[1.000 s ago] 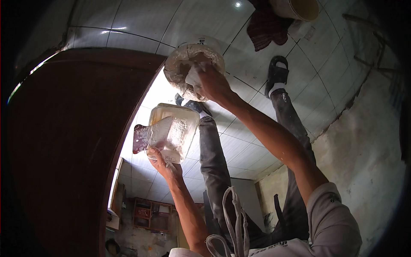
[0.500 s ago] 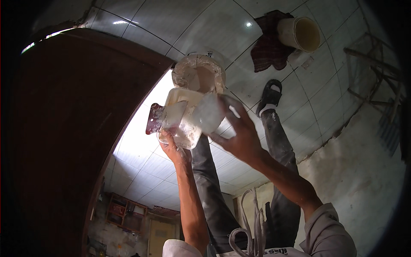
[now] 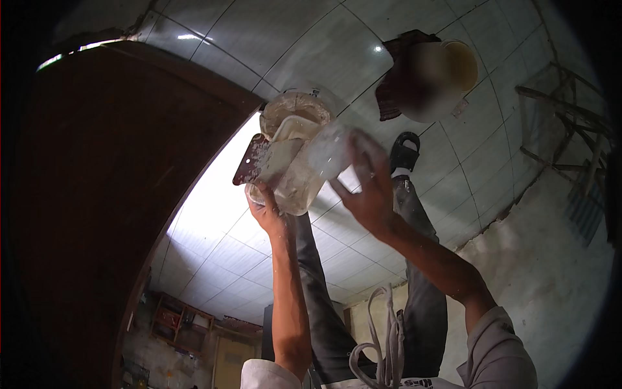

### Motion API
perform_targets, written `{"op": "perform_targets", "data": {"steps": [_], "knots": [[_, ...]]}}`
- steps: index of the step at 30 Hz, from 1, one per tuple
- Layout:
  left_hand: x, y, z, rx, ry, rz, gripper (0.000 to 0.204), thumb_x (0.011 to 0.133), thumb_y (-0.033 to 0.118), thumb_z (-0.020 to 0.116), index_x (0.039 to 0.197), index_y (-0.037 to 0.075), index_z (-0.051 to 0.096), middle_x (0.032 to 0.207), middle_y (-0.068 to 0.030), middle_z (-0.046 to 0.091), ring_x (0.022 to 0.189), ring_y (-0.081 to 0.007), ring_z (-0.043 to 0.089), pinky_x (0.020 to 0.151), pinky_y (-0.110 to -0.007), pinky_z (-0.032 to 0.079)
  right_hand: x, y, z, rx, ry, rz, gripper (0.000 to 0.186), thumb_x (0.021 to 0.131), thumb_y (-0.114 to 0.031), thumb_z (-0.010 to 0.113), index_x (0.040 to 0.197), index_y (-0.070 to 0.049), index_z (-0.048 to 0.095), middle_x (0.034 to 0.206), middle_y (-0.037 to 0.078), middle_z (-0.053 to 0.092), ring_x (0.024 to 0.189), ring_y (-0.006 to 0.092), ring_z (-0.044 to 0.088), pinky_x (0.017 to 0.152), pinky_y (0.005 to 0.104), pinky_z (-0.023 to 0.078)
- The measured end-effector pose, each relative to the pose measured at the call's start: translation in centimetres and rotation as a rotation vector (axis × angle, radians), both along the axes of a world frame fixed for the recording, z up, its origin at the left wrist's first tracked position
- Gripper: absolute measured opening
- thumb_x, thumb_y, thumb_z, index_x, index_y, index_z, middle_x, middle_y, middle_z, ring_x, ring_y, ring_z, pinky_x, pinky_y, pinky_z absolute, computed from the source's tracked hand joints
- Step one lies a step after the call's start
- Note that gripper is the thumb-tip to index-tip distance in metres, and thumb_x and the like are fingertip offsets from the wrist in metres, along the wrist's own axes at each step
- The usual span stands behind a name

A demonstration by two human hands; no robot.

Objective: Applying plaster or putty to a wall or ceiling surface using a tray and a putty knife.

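Observation:
My left hand (image 3: 269,214) grips a whitish plastic tub (image 3: 295,185) from below, together with a reddish-brown scraper (image 3: 251,162) smeared with white paste. My right hand (image 3: 372,194) holds a clear plastic cup (image 3: 327,152), blurred, right against the tub's upper right side. Just beyond the tub, a round bowl of white paste (image 3: 295,107) stands on the tiled floor.
A brown wooden door (image 3: 110,214) fills the left side. My legs in dark trousers and a black sandal (image 3: 405,152) stretch over the pale floor tiles. A dark red cloth (image 3: 395,91) and a yellowish bucket (image 3: 453,65) lie farther off. A rough wall (image 3: 544,279) is at right.
My right hand left the round bowl on the floor and came back to the tub with the clear cup. The left hand raised the tub toward the bowl.

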State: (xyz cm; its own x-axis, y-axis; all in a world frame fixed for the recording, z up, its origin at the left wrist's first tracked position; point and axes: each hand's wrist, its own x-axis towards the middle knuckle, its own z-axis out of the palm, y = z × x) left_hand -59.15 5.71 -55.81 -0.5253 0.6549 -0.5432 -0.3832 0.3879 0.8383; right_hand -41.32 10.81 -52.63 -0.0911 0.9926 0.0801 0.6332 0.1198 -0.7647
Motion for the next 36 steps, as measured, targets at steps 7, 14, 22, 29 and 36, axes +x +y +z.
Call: {"op": "perform_targets", "data": {"steps": [7,14,22,29,36], "knots": [[-0.4,-0.8,-0.1,-0.010,0.016,-0.015,0.040,0.097,0.031,0.057,0.121,0.001,0.048,0.112,-0.0114,0.061,0.099,-0.0188,0.059,0.085,-0.032,0.049,0.9,0.4,-1.6,0.014,0.156,-0.019,0.083,0.065,-0.007,0.083,0.137,-0.002,0.043,0.134,0.020,0.044,0.121,0.0332,0.049,0.085,0.0384,0.055],[-4.0,-3.7,1.2,-0.081,0.065,0.026,0.037,0.098,0.031,0.054,0.121,0.003,0.048,0.111,-0.0111,0.059,0.096,-0.0205,0.061,0.081,-0.034,0.053,-0.6,0.4,-6.0,-0.443,0.626,-0.471,0.080,0.073,-0.012,0.081,0.140,-0.002,0.038,0.130,0.014,0.045,0.122,0.0260,0.049,0.090,0.0405,0.054],[-5.5,-4.1,3.9,-0.114,0.069,0.025,0.031,0.097,0.029,0.057,0.113,0.004,0.049,0.100,-0.0076,0.061,0.085,-0.0158,0.060,0.073,-0.030,0.052,-5.2,1.2,-14.8,-0.395,0.258,-0.077,0.083,0.072,-0.039,0.082,0.133,0.001,0.042,0.128,0.027,0.049,0.121,0.0336,0.051,0.098,0.0390,0.046],[-5.8,-2.7,8.8,-0.098,0.036,-0.131,0.027,0.097,0.024,0.057,0.113,0.003,0.053,0.097,-0.0075,0.063,0.082,-0.0148,0.061,0.071,-0.029,0.052,-2.4,5.8,0.4,-0.571,0.742,0.235,0.057,0.086,-0.032,0.069,0.133,-0.005,0.049,0.139,0.014,0.047,0.130,0.0265,0.045,0.104,0.0403,0.041],[-1.2,0.6,18.4,0.021,0.003,-0.564,0.034,0.096,0.025,0.057,0.116,-0.002,0.054,0.105,-0.0115,0.064,0.092,-0.0183,0.063,0.082,-0.032,0.052,2.6,7.4,19.2,-0.365,0.103,0.566,0.043,0.082,-0.028,0.071,0.119,-0.007,0.060,0.119,0.014,0.060,0.112,0.0305,0.056,0.099,0.0392,0.042]]}}
